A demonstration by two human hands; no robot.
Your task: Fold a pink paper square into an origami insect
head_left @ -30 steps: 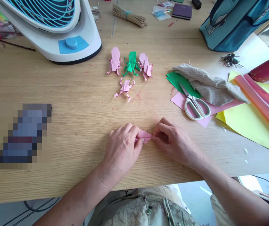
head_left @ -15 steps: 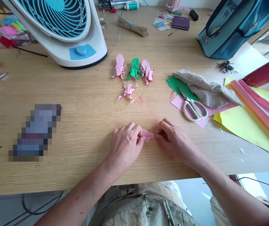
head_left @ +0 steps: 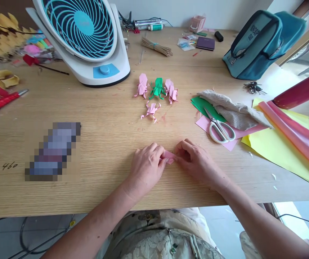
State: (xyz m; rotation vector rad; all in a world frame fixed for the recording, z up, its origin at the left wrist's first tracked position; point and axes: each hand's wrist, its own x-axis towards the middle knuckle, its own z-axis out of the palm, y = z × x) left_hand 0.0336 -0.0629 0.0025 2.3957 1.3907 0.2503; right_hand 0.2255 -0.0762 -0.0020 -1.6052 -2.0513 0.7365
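A small folded piece of pink paper [head_left: 169, 155] lies low over the table between my hands. My left hand [head_left: 148, 162] is closed on its left part, with the thumb along the near edge. At its right end, my right hand [head_left: 191, 157] pinches the tip between thumb and fingers. The fingers cover much of the paper. Beyond my hands stands a small group of folded paper insects: a green one [head_left: 158, 88] between a pink one [head_left: 142, 85] and another pink one [head_left: 171, 90], with a smaller pink figure [head_left: 151, 109] nearer me.
White-handled scissors [head_left: 221, 131] lie on pink and green sheets to the right, beside a grey cloth [head_left: 235, 109] and yellow paper [head_left: 281, 154]. A fan [head_left: 89, 43] stands at the back left; a blurred-out flat object [head_left: 54, 151] lies left. A teal bag [head_left: 259, 46] is back right.
The whole view has shifted, showing more of the table's back. My right hand has come slightly closer to my left, and less of the pink paper shows between them.
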